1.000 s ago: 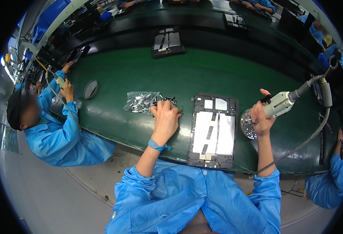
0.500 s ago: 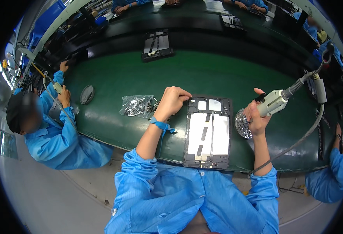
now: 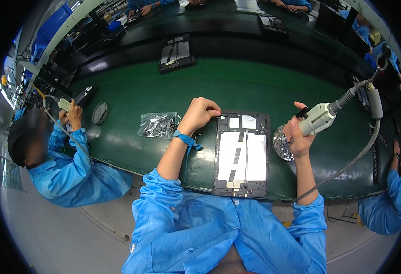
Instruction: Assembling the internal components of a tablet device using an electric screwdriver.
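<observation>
An opened tablet [image 3: 256, 157] lies on the green bench in front of me, its dark frame and pale inner panels facing up. At its upper left corner is my left hand [image 3: 199, 114], thumb and fingertips pinched together; whatever they hold is too small to make out. A blue wrist strap [image 3: 187, 140] circles that wrist. My right hand [image 3: 298, 137] is closed around a pale electric screwdriver [image 3: 318, 120], which is tilted, with its cable end up to the right. Partly behind this hand sits a round dish of small shiny parts [image 3: 281, 145].
A clear bag of small metal parts [image 3: 157, 125] lies left of my left hand, some pieces spilling beside it. Farther left is a round dish [image 3: 100, 113]. The screwdriver's cable [image 3: 353, 165] loops down at right. Another tablet [image 3: 176, 52] rests on the dark strip beyond. Co-workers sit around.
The far tablet has shifted a little left. The co-worker at left has brought both hands together around a tool. My hands and the near tablet look almost unchanged.
</observation>
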`<state>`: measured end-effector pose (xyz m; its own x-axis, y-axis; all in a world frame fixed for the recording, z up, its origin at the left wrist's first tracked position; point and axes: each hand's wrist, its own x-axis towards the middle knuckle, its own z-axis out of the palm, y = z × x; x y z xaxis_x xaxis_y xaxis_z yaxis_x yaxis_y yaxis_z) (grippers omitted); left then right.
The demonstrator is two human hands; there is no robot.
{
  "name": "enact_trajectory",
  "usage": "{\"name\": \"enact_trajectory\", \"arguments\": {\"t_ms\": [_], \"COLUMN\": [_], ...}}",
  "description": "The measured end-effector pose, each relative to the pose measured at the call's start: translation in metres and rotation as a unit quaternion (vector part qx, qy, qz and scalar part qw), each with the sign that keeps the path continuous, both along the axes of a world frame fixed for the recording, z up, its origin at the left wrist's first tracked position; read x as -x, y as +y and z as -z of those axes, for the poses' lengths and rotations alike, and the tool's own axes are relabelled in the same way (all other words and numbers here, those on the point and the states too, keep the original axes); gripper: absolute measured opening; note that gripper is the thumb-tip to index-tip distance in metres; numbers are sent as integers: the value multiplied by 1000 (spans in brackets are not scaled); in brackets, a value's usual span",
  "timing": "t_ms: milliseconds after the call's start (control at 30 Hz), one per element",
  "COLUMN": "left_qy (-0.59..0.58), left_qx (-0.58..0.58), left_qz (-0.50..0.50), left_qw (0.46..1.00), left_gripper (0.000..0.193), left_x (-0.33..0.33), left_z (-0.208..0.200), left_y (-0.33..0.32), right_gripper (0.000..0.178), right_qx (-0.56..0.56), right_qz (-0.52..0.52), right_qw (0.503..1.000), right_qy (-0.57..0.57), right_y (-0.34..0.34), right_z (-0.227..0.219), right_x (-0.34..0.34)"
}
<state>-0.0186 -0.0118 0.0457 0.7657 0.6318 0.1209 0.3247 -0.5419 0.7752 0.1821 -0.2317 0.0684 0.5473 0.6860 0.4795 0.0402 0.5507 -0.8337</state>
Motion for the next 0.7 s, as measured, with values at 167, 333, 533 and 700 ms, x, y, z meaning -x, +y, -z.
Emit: {"name": "enact_trajectory", "arguments": {"t_ms": [167,333,533,700], "left_qy": [14,-17,2,10], "left_qx": [1,-8,21,53], "left_qz": [-30,-38,-7,43], "left_qw": [999,999,1000,998], "left_gripper": [10,8,6,8], "left_x": [0,-3,4,13], "left_z": [2,0,0,8], "left_y": [-4,-8,-3,-6], "right_gripper": [44,44,42,31], "right_qx": [2,7,-26,-30], "right_qz": [4,6,-43,-81], "right_qw": [1000,1000,998,993], "right_qy": [-3,1,43,85], "right_y": [0,0,11,50], "right_z": [-1,0,3,-1], "right_x": [0,0,3,30]}}
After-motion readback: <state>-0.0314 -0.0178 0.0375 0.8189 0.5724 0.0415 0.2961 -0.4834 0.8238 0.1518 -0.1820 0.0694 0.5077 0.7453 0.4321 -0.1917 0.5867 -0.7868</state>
